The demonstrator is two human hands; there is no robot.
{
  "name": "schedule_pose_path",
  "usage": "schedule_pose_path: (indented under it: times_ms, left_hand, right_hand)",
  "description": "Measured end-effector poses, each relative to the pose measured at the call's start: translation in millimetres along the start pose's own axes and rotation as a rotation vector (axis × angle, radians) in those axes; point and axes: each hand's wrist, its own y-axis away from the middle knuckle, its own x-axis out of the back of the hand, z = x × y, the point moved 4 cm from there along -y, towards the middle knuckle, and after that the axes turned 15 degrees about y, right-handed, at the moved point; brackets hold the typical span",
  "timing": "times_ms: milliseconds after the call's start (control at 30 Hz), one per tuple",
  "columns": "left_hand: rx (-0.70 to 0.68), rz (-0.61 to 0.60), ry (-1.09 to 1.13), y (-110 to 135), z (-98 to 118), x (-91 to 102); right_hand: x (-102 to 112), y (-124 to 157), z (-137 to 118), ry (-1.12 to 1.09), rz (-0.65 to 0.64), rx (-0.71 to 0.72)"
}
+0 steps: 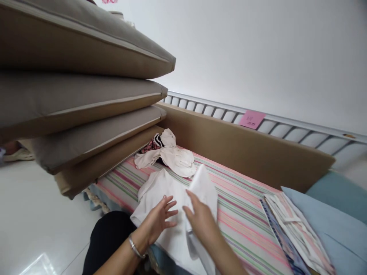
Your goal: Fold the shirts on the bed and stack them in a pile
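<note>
A white garment (166,191) is spread on the striped bed cover (246,217), with its right part folded over into a raised edge. Above its left half hovers my left hand (159,219), open with the fingers spread and holding nothing; a silver bangle is on the wrist. My right hand (200,217) is at the folded part of the same garment, its thumb and forefinger apart. Whether its other fingers touch the cloth is hidden. Just beyond lies a crumpled off-white garment (177,158), with a dark red patterned cloth (151,146) partly beneath it.
Thick grey-brown cushions (86,91) are stacked at the left. A brown board (241,145) and a white slatted rail (212,110) bearing a pink note (252,119) line the wall. Folded clothes (298,229) lie at right beside light blue cloth (335,225).
</note>
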Motion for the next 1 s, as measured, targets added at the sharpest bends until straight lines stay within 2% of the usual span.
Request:
schedule_pose_path:
  times_ms: [67, 133, 233, 333, 433, 533, 633, 700, 733, 833, 900, 1000]
  left_hand:
    - [0.043, 0.096, 0.086, -2.5, 3.6, 28.3]
    - [0.109, 0.162, 0.144, -8.5, -0.9, 51.3]
    - [0.186, 0.204, 0.058, -21.0, -12.0, 67.0]
    - [0.21, 0.2, -0.087, -35.5, -17.3, 60.1]
    - [0.199, 0.219, -0.199, -49.1, -10.1, 45.4]
    - [0.141, 0.2, -0.275, -54.8, 16.7, 35.1]
    - [0.017, 0.062, -0.262, -49.1, 59.5, 37.2]
    - [-0.036, -0.036, -0.235, -42.8, 83.9, 50.6]
    - [-0.038, -0.046, -0.231, -40.6, 91.4, 62.2]
    - [0.029, 0.108, -0.279, -39.9, 91.4, 109.4]
    - [0.049, 0.224, -0.325, -42.4, 80.2, 137.2]
    - [-0.006, 0.332, -0.396, -45.8, 67.4, 159.1]
  right_hand:
    - [-50.6, -0.6, -23.6, 0.036, -0.11, 0.066]
    - [-91.2, 4.8, -32.2, 0.053, -0.195, 0.099]
    - [-120.8, 13.0, -25.4, 0.021, -0.245, 0.12]
    - [-120.2, 14.4, -13.9, -0.043, -0.217, 0.108]
    - [-110.7, 11.8, -14.2, -0.041, -0.166, 0.111]
    - [-100.5, 7.9, -30.0, -0.024, -0.091, 0.173]
    - [-87.5, 4.8, -56.6, -0.074, -0.033, 0.32]
    - [-80.5, 4.3, -72.7, -0.114, -0.044, 0.415]
    - [-78.4, 4.6, -78.2, -0.125, -0.05, 0.451]
    - [-80.2, 6.5, -79.9, -0.117, -0.04, 0.499]
    - [-87.3, 7.5, -67.0, -0.103, -0.043, 0.476]
    - [-94.0, 4.5, -27.2, -0.064, -0.024, 0.369]
